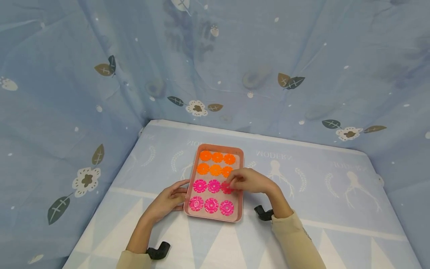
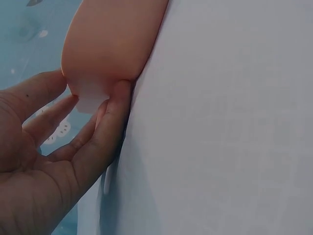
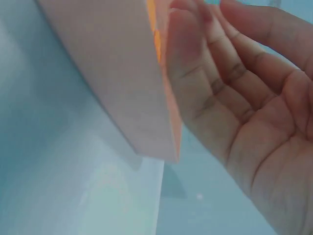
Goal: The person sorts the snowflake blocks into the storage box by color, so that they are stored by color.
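Note:
A pink tray (image 1: 214,218) lies on the cloth-covered table, holding notched, flower-shaped plastic discs. Two rows of orange discs (image 1: 203,169) fill its far half, and two rows of pink discs (image 1: 211,205) its near half. My left hand (image 1: 168,201) holds the tray's left side, thumb and fingers around the wall's edges in the left wrist view. Over the tray's right side, my right hand (image 1: 250,181) pinches the right-hand pink disc (image 1: 226,188) of the third row, partly covering it. In the right wrist view, the tray wall hides those fingertips' contact.
Blue patterned cloth (image 1: 235,67) hangs behind and on both sides of the table (image 1: 319,194). Black curved pieces (image 1: 159,250) sit at both wrists. The table's far edge meets the hanging cloth.

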Motion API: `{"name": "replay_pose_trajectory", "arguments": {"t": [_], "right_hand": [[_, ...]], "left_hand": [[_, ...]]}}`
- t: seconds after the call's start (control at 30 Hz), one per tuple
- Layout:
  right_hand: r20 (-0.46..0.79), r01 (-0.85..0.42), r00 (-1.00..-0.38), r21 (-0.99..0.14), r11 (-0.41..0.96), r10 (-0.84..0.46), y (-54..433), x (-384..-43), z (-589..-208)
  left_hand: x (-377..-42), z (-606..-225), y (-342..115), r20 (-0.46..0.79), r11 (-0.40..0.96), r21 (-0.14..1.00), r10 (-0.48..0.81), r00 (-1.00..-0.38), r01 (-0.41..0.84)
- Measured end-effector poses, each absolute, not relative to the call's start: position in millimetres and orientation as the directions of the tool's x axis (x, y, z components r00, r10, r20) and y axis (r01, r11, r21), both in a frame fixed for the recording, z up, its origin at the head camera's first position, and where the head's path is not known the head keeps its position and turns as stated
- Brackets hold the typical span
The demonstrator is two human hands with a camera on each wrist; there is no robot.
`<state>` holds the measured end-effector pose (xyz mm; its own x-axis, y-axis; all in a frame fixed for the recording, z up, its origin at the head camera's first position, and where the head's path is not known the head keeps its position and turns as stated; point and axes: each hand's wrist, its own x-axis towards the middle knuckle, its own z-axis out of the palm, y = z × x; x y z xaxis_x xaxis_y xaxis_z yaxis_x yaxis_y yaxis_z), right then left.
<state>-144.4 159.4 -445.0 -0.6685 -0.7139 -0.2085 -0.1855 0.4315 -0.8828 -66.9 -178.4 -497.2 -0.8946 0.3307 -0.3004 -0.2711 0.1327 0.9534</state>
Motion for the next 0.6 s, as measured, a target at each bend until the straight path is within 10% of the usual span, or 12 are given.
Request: {"name": "replay_pose_trajectory", "arguments": {"t": [0.6], "right_hand": [[-0.129, -0.054, -0.839, -0.947, 0.318, -0.528, 207, -123, -461]], "left_hand": [[-64, -491, -177, -0.284, 0.137, 0.958, 0.327, -0.901, -0.252]]}}
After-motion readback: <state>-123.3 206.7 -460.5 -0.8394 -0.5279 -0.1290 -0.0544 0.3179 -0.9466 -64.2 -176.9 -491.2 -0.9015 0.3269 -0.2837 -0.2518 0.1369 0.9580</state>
